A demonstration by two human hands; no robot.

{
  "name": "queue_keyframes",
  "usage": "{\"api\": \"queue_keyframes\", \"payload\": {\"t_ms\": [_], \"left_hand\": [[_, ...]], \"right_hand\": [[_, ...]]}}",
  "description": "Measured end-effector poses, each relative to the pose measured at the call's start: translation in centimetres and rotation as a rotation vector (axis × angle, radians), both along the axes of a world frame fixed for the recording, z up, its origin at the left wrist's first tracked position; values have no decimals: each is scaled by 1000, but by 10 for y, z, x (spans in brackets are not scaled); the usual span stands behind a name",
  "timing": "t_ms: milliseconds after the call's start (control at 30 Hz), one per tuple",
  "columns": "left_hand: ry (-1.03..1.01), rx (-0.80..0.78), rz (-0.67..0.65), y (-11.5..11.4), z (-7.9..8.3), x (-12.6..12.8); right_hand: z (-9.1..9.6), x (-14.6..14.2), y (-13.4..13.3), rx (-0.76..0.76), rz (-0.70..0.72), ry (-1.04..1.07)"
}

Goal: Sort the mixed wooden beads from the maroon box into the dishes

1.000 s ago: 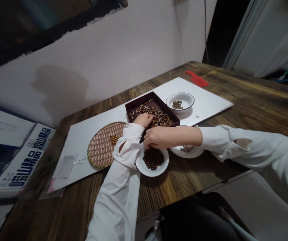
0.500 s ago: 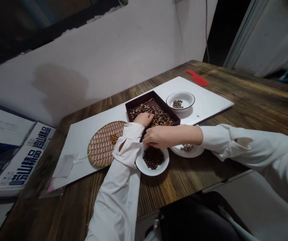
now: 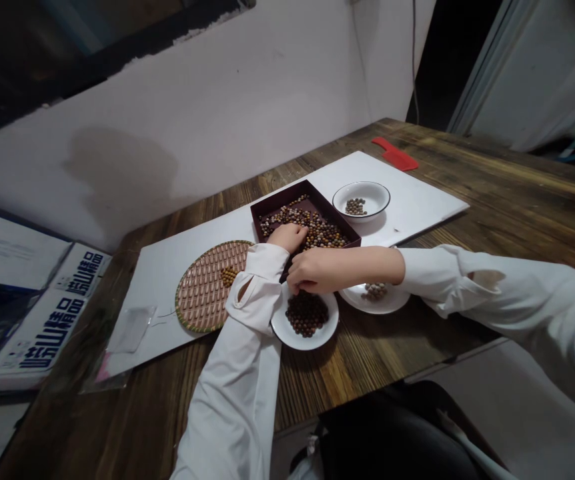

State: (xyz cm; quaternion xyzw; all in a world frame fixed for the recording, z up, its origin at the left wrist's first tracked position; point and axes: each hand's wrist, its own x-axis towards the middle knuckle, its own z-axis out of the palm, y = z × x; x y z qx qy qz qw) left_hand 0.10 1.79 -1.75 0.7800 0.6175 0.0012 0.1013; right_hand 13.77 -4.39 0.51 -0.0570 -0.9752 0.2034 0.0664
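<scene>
My left hand [image 3: 287,237] reaches over the near side of a dark maroon box [image 3: 280,200] of mixed brown, tan and pale beads [image 3: 317,230]. Its fingers are curled, and what they hold, if anything, is hidden. Just nearer to me, my right hand [image 3: 312,271] is above the far rim of a white plate [image 3: 331,328] heaped with dark brown beads [image 3: 307,317]. The fingers of that hand are drawn together and point down; no bead shows between them. My right forearm partly covers another white plate [image 3: 392,303] with pale beads [image 3: 374,291].
A round woven tray [image 3: 200,297] with yellowish beads [image 3: 228,276] lies left. Behind the box's right side stands a white bowl [image 3: 380,197] with greyish beads [image 3: 355,207]. A white board [image 3: 167,267], a plastic bag [image 3: 132,330] and a red comb [image 3: 396,157] are on the wooden table [image 3: 517,193].
Almost nothing differs. The whole view has shifted slightly, and both hands keep nearly the same places and curled shapes over the box and the plate of dark beads.
</scene>
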Motion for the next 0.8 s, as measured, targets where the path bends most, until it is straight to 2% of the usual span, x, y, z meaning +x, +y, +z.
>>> {"api": "queue_keyframes", "payload": {"t_ms": [400,567,800], "left_hand": [[-1,7,5,-1,0,1],[0,-1,8,0,0,0],[7,8,4,-1,0,1]], "right_hand": [[-5,-2,-2,160,9,-24],[-6,-3,-1,123,12,0],[3,-3,-3,69,-26,-39]]}}
